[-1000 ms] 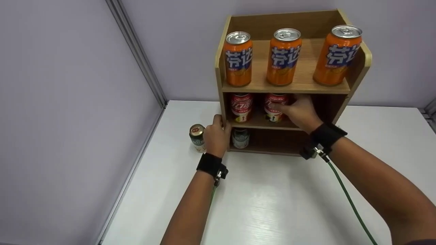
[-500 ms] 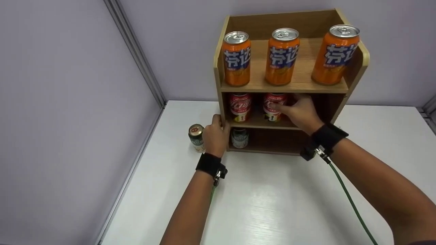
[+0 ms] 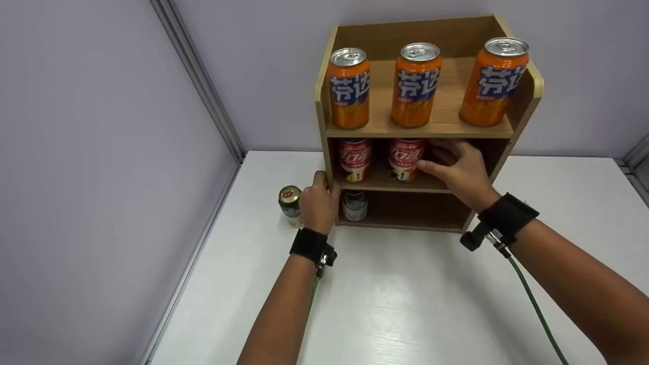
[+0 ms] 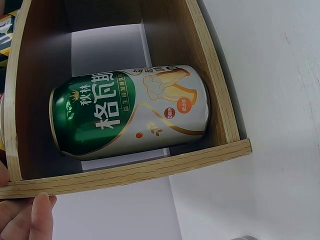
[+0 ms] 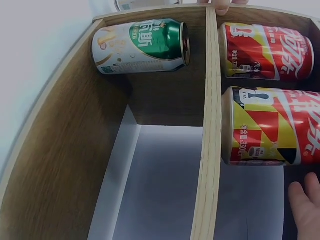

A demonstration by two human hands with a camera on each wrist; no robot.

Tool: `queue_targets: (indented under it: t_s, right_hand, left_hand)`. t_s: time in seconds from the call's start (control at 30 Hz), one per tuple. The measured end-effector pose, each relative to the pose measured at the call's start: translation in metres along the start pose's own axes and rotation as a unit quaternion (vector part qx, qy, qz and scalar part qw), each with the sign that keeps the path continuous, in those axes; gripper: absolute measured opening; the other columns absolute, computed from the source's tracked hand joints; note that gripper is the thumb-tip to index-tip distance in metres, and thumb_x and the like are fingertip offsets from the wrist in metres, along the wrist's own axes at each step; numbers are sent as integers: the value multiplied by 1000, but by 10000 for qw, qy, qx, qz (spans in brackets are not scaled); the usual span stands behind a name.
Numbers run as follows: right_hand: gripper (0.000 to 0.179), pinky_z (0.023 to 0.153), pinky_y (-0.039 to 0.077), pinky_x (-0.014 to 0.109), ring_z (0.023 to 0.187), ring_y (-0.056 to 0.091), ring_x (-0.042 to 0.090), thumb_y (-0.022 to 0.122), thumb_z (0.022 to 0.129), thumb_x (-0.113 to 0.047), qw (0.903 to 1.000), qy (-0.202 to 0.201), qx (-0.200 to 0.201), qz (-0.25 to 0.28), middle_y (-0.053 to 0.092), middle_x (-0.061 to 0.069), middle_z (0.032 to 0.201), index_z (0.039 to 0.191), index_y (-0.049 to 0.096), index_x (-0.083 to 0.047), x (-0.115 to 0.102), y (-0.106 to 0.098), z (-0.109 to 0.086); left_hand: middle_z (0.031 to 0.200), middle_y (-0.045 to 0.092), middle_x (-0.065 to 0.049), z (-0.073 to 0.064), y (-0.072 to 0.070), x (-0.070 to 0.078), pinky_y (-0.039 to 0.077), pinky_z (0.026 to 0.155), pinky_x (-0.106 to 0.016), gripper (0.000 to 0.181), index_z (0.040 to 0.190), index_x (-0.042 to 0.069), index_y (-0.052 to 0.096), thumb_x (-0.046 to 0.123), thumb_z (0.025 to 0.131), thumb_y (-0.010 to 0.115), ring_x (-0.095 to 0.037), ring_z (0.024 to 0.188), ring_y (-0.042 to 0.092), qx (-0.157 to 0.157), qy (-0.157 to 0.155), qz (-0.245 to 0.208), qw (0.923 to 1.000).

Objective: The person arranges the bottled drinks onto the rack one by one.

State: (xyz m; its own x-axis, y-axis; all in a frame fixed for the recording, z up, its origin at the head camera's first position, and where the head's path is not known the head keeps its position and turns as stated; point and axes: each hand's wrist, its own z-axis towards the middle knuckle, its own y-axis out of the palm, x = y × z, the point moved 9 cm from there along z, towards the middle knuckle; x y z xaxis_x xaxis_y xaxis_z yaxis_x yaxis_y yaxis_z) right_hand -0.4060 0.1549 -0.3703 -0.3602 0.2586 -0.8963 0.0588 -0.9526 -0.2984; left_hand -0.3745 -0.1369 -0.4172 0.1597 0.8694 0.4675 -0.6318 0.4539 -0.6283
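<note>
My left hand (image 3: 318,210) grips the left side panel of a wooden shelf rack (image 3: 421,135), fingers outside and a fingertip on the inner side. My right hand (image 3: 469,175) is in the middle compartment, right of a red soda can (image 3: 405,158), its fingers loosely bent and holding nothing. In the right wrist view its fingers (image 5: 301,202) stand just apart from that can. Another red soda can (image 3: 356,158) stands upright to the left. Below it, a green-and-white kvass can (image 4: 130,112) stands in the bottom compartment, beside the left panel.
Several orange soda cans, including the middle one (image 3: 417,88), stand along the top shelf's front. A green-and-white can with a gold top (image 3: 290,205) stands on the white table (image 3: 385,294), left of the rack. Grey walls (image 3: 101,152) rise behind and at left.
My right hand has let go of the right-hand red soda can and drawn back to the right. The can stays standing. My left hand keeps its grip on the rack.
</note>
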Motion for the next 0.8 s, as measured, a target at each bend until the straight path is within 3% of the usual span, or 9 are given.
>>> queue_targets:
  t_s: [0.17,0.47,0.67,0.8]
  right_hand:
    - [78,104,37,35,129,47,26,80,81,-19,9996,-218,148,58,48,10,141,146,39,-9,-6,-10,-14]
    - [62,100,40,31,124,50,28,78,78,5,9927,-1045,431,420,49,19,132,134,51,3,-20,-34,-42]
    - [58,98,43,32,117,52,34,73,71,21,9785,-1667,927,784,52,28,125,126,55,13,-26,-56,-66]
    - [54,96,44,33,112,53,36,71,70,25,9657,-1800,1411,1233,54,29,120,121,55,17,-20,-73,-82]
  left_hand:
    - [71,68,-7,0,-1,0,47,47,-36,17,98,5,61,20,90,65,-19,53,62,-13,8,-18,10000]
    - [69,67,-6,-1,0,-2,46,47,-37,16,97,6,60,20,90,64,-19,52,60,-35,-22,-30,10000]
    - [69,67,-6,0,1,-3,46,47,-37,16,97,6,60,20,90,64,-19,52,60,-20,-14,-130,9999]
    - [69,67,-6,0,2,-3,47,48,-37,17,98,6,61,21,91,64,-19,53,61,-55,-37,-131,9999]
